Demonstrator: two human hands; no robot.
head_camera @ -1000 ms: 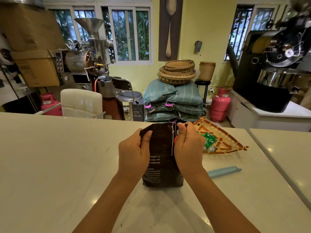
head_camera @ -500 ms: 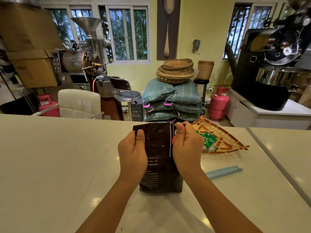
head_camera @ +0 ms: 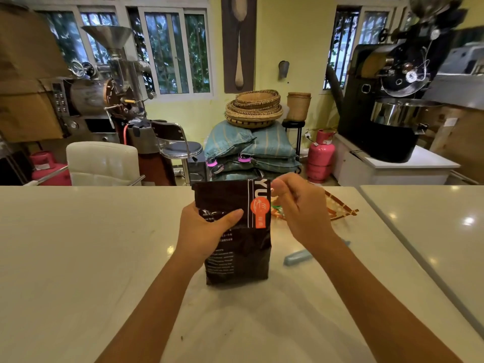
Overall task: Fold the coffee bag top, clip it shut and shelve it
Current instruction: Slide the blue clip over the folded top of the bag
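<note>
A dark brown coffee bag (head_camera: 235, 247) with an orange label stands upright on the white counter (head_camera: 78, 258), its top flap raised straight up. My left hand (head_camera: 204, 231) grips the bag's left side at mid height, thumb across the front. My right hand (head_camera: 298, 208) sits at the bag's top right corner, its curled fingers and thumb pinching the edge there. A light blue bag clip (head_camera: 298, 258) lies on the counter just right of the bag, partly hidden by my right forearm.
A flat woven tray (head_camera: 340, 208) with small green and orange items lies behind my right hand. A seam splits the counter from a second slab (head_camera: 432, 231) on the right. Chairs, sacks, baskets, gas cylinders and coffee roasters stand beyond the counter.
The bag's top, bunched under both hands before, now stands straight up. My left hand slid down to the bag's middle. My right hand shifted out to the top right corner.
</note>
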